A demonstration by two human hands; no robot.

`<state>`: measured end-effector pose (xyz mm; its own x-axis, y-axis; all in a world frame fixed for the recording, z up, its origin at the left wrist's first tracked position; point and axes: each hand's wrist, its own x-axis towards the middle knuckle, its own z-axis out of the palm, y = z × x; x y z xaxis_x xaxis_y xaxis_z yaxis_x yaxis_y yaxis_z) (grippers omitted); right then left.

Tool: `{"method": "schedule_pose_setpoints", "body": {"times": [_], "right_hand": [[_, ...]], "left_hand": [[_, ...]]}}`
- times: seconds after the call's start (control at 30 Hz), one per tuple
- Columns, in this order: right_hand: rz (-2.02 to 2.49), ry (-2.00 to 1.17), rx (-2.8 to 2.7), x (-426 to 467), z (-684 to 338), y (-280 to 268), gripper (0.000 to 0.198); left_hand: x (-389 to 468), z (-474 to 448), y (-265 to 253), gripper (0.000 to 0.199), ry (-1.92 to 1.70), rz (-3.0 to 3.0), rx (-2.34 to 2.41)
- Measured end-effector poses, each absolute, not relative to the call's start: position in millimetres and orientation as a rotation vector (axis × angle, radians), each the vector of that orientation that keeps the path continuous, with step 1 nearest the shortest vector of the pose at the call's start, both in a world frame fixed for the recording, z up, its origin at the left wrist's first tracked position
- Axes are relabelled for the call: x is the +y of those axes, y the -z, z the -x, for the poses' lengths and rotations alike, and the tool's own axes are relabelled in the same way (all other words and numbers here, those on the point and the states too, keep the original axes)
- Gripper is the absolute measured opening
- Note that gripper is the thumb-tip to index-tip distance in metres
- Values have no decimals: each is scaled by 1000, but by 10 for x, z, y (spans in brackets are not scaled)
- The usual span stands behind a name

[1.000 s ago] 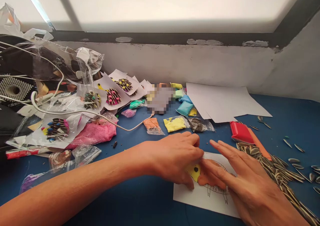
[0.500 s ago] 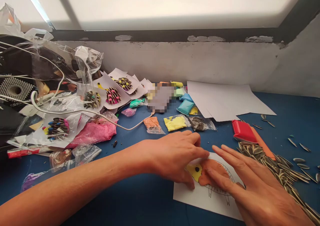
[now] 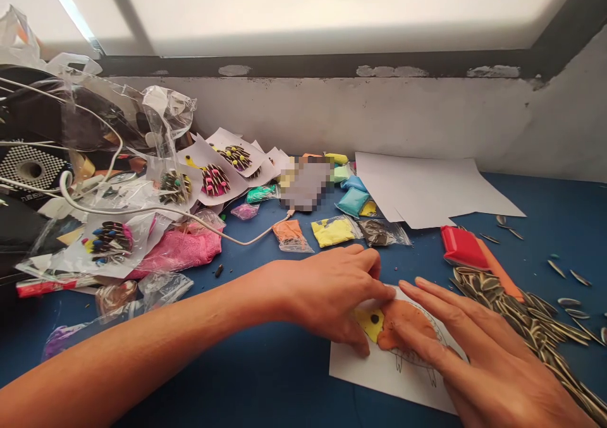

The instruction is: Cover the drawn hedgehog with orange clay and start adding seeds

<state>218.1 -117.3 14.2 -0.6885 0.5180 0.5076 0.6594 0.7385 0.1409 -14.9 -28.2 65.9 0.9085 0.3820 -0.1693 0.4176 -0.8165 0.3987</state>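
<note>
A white sheet of paper [image 3: 370, 377] with a line drawing of an animal lies on the blue table in front of me. Orange clay [image 3: 408, 322] is spread over part of the drawn body, and yellow clay [image 3: 366, 322] with a black dot covers the head. My left hand [image 3: 336, 295] rests on the paper's left side, thumb and fingers apart around the yellow head. On the right, my right hand [image 3: 478, 346] has its fingers stretched out, with the thumb pressed on the orange clay. Part of the drawing is hidden beneath it.
Sunflower seeds [image 3: 526, 314] are heaped at the right beside a red clay packet [image 3: 465, 248]. Behind lie bags of yellow clay [image 3: 333, 231] and orange clay [image 3: 290, 233], and blank paper [image 3: 427, 184]. Seed-covered clay pieces [image 3: 215, 181] and a white cable [image 3: 227, 235] are at left.
My right thumb stays on the orange clay while the right fingers shift slightly left. The left hand holds almost the same place on the paper.
</note>
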Motion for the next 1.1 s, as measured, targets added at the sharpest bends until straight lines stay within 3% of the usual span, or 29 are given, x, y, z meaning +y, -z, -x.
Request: {"method": "schedule_pose_setpoints", "body": {"times": [0.3,0.53,0.93,1.1], "right_hand": [[841,499,-2584,-1185,-2148,-80,42],[966,322,-2481,-1249,-2130,-112,46],[772,482,-2536,-1211,-2068,-98,38],[842,495,-2520,-1257,-2157,-89,47]], "left_hand": [[-284,142,-643,49,150,-2655,595],[-291,142,-652,49,144,-2656,588],[-271,149,-631,44,110,-2638,566],[-271,149,-622,45,82,-2634,567]]}}
